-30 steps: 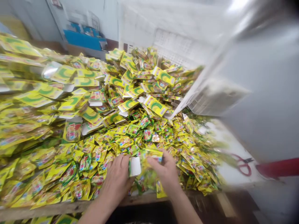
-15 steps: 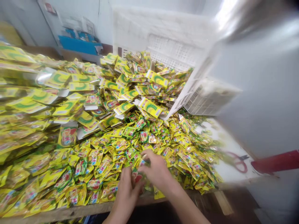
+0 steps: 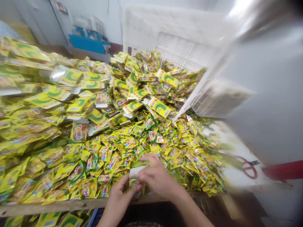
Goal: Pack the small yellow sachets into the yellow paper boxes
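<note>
Near the table's front edge, my left hand (image 3: 121, 193) is closed around a small candy box (image 3: 134, 173) whose white end flap stands up. My right hand (image 3: 157, 176) reaches over the box from the right, its bent fingers pressed on the flap. Whether those fingers also pinch a sachet is hidden. Around both hands lies a thick layer of small yellow and green sachets (image 3: 175, 153). Behind them rises a heap of small yellow boxes (image 3: 142, 93), several with open white flaps.
A white plastic crate (image 3: 180, 28) lies tipped at the back, boxes spilling from it. Red-handled scissors (image 3: 250, 170) rest at the right beside a red cylindrical thing (image 3: 282, 170). The wooden table edge (image 3: 59, 206) runs along the front, with more yellow packets below it.
The box between my hands has tilted so its white flap now shows. My right hand has moved down onto the flap. The view has shifted slightly left.
</note>
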Available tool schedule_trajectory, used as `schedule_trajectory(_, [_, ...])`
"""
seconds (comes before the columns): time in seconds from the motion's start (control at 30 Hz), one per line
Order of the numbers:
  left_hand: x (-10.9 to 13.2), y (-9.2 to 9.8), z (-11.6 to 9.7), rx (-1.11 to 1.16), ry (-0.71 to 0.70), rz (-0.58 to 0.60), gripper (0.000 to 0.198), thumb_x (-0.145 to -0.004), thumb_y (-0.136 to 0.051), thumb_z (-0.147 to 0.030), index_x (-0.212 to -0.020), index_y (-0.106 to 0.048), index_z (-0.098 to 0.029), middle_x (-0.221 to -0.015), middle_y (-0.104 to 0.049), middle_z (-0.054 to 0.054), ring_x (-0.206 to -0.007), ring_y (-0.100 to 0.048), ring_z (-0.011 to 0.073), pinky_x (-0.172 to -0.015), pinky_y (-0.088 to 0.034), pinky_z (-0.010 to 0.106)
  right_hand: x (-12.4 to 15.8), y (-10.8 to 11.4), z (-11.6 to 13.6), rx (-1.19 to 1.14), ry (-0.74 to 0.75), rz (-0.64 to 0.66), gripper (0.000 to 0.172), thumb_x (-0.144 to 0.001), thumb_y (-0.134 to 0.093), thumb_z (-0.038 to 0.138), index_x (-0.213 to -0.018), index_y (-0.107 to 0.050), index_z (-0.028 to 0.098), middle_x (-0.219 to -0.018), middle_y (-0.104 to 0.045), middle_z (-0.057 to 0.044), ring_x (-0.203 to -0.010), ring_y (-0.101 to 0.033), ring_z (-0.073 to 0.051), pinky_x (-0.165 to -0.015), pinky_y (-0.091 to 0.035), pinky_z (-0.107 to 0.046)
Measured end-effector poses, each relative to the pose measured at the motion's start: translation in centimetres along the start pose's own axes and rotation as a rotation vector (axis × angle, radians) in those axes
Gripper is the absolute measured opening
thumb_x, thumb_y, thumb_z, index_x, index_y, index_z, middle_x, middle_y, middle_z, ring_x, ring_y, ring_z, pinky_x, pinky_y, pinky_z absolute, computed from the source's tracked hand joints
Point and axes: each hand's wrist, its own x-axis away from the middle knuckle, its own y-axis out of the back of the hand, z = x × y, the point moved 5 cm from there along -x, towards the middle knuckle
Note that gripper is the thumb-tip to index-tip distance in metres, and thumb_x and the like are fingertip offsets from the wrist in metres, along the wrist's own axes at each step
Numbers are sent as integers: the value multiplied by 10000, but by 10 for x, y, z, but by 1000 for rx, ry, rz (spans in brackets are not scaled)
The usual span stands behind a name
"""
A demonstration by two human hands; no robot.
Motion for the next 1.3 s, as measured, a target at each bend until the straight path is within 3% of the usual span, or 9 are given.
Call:
schedule_trajectory(0.07, [4, 3, 2, 63, 37, -46, 394, -836, -649, -453, -1147, -681, -212, -1130, -715, 52, -1108, -600, 271, -954, -463, 330, 8, 1, -17, -292, -198, -177, 110, -875, -651, 303, -868, -724, 222, -934, -671, -42, -913, -610, -193, -827, -484, -336])
schedule_trajectory(0.17, [9, 4, 0, 211, 138, -33, 380, -885, -580, -463, -1158, -698, -226, -1181, -708, 47, -1187, -564, 257, -1040, -414, 344, 21, -17, -41, -736, -475, -289, 222, -735, -766, 329, -880, -644, 213, -698, -589, 38, -514, -509, -102, -457, -404, -205])
schedule_trajectory(0.27, [7, 9, -15, 200, 186, -33, 326, -801, -698, -417, -1052, -745, -215, -1028, -753, 35, -1026, -641, 239, -937, -480, 305, 21, -37, -44, -972, -582, -143, 350, -612, -828, 249, -901, -632, 218, -722, -582, 61, -418, -370, -41, -355, -246, -155])
schedule_trajectory(0.37, [-2, 16, -31, 96, 155, -51, 297, -753, -739, -405, -974, -763, -207, -861, -757, 14, -852, -669, 211, -771, -524, 261, 15, -45, -44, -915, -663, -53, 234, -615, -811, 264, -794, -680, 189, -552, -508, 83, -350, -236, -17, -333, -147, -161])
schedule_trajectory(0.53, [-18, 24, -29, 59, 99, -126, 335, -725, -754, -433, -974, -773, -209, -1026, -777, 59, -1005, -687, 255, -914, -530, 329, 2, -30, -44, -627, -454, -233, 277, -750, -734, 453, -823, -777, 188, -759, -650, -11, -402, -435, -50, -368, -336, -196])
schedule_trajectory(0.77, [-27, 19, -24, -99, -69, -150, 303, -768, -722, -432, -993, -755, -232, -980, -772, 51, -929, -702, 246, -837, -568, 328, 3, -37, -51, -702, -531, -272, 310, -657, -817, 442, -782, -733, 171, -520, -559, 43, -351, -448, -83, -342, -339, -201])
schedule_trajectory(0.9, [-28, 17, -34, -227, -266, -91, 170, -829, -683, -354, -929, -765, -244, -964, -757, 49, -923, -692, 229, -856, -548, 331, 5, -36, -47, -674, -467, -302, 269, -690, -793, 436, -716, -734, 175, -629, -630, -4, -405, -496, -101, -366, -392, -222])
schedule_trajectory(1.07, [-18, 17, -33, -278, -479, -31, 144, -821, -707, -231, -954, -752, -261, -983, -751, 50, -960, -683, 227, -883, -540, 345, 14, -26, -33, -463, -213, -360, 96, -778, -743, 324, -791, -769, 233, -841, -682, -53, -766, -655, -202, -670, -548, -319])
schedule_trajectory(1.3, [-16, 4, -16, -296, -378, -38, 180, -851, -665, -287, -1022, -713, -258, -1035, -730, 64, -981, -674, 236, -888, -538, 357, 27, -14, -28, -223, -84, -249, 204, -894, -594, 215, -1031, -741, 250, -963, -689, -68, -900, -638, -196, -805, -513, -320])
